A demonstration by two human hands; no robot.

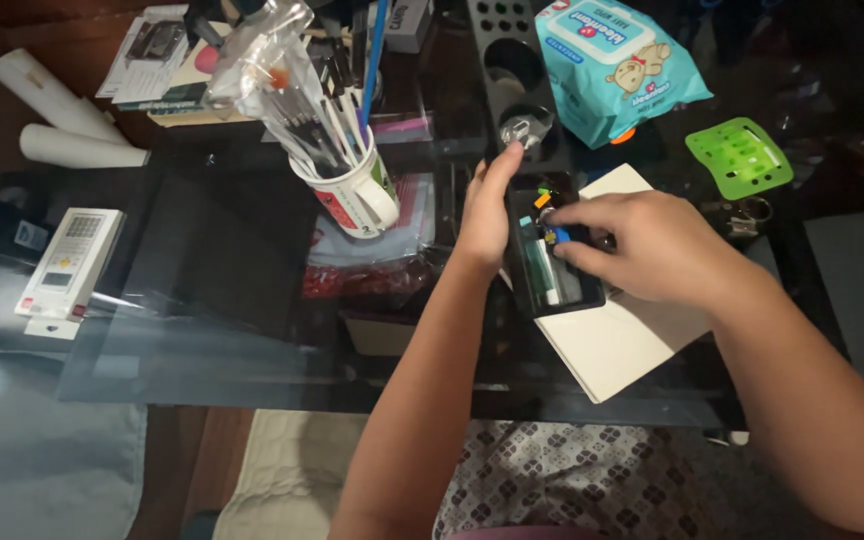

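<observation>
Resting along the left edge of a black tray (pixel 592 296), the left hand (pixel 487 215) lies flat with fingers stretched up toward the tray's far corner; it grips nothing, only steadying the tray's side. The right hand (pixel 652 245) reaches over the tray from the right, its fingertips pinched on a small blue piece (pixel 558 236) just above the tray's middle. Inside the tray lie a green-and-white tube (pixel 545 275) and a few small orange and green bits near the far end; what they are is too small to tell. The tray sits on a white notebook (pixel 622 345), which sticks out below and to the right of it.

Left of the tray stands a white mug (pixel 357 195) packed with brushes and pens, a clear plastic bag (pixel 267 60) over some of them. Beyond the tray, a blue pack of wipes (pixel 617 60) lies at the far side, and a green stencil (pixel 739 157) lies to the tray's upper right. Far left of the tray, a white calculator (pixel 67 262) rests on the glass desk (pixel 202 300), with paper rolls (pixel 57 120) behind it.
</observation>
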